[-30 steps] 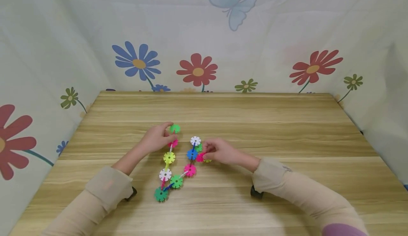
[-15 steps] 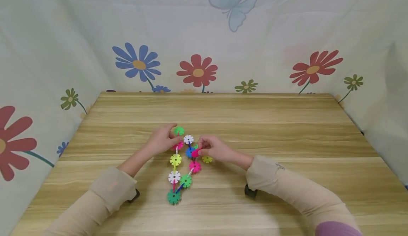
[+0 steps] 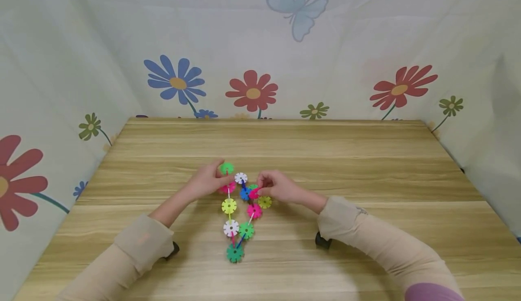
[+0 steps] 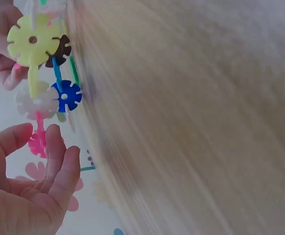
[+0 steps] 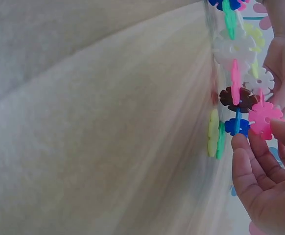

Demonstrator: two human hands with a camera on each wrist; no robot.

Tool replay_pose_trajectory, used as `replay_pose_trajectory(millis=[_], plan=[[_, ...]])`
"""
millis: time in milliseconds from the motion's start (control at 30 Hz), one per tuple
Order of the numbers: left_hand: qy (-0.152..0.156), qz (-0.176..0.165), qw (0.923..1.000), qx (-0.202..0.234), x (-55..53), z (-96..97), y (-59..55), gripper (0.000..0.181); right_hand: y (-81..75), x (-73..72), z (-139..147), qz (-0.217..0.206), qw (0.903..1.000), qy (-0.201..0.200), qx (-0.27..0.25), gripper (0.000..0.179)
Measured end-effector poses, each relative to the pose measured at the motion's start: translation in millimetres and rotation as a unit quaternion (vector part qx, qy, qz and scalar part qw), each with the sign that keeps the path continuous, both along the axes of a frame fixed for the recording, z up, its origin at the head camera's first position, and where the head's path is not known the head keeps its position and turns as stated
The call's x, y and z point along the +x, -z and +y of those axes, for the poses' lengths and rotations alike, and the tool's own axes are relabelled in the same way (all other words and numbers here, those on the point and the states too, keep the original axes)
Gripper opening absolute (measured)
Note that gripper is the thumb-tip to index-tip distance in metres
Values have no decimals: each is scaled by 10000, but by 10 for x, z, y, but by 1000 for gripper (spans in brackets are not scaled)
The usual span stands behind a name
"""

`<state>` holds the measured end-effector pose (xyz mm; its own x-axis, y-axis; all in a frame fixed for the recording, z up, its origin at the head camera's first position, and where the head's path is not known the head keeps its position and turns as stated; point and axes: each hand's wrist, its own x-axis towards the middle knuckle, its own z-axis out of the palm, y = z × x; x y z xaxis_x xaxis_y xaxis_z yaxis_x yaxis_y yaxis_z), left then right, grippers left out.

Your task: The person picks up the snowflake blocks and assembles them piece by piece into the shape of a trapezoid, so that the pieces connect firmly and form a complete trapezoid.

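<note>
A chain of slotted snowflake discs bends in a V, its dark green disc (image 3: 234,253) nearest the person. My left hand (image 3: 205,180) pinches the chain's left arm at a pink disc (image 4: 37,144), just below the light green end disc (image 3: 227,168). In my right hand (image 3: 281,187), thumb and fingers pinch another pink disc (image 5: 264,120). It is close beside the blue disc (image 3: 245,193) on the right arm of the V; whether they join is hard to tell. The white end disc (image 3: 241,178) sits between both hands.
A yellow disc (image 3: 265,202) and a partly covered green disc (image 3: 253,187) lie on the wooden table (image 3: 346,165) under the right hand. A flower-printed cloth (image 3: 338,57) hangs behind the table and at its sides.
The right hand has picked up the pink disc beside the yellow one and brought it to the blue disc. The chain's near end has swung right, and the V has narrowed.
</note>
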<state>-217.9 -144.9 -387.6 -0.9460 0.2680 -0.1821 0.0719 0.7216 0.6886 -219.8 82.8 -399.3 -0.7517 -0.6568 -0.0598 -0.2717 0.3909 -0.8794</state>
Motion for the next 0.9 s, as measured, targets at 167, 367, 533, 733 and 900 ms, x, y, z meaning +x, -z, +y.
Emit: replay_pose_trajectory(millis=[167,367,533,733,900], plan=[[16,-417,9985,365,-3,-106,5,72,-62,-18,16,-131,9999,-26,-69,7],[-49,-664,9960,590,-6,-171,29,70,-116,-47,-51,-288,9985,340,-302,7],[-109,-634,9964,546,-1,-180,30,67,-100,-96,-145,90,9985,522,-128,15],[-168,-412,9981,415,6,-173,27,57,-112,-121,-263,183,9972,725,33,18],[-167,-197,9993,265,17,-144,0,62,-110,-158,-355,-63,9962,852,-167,9]])
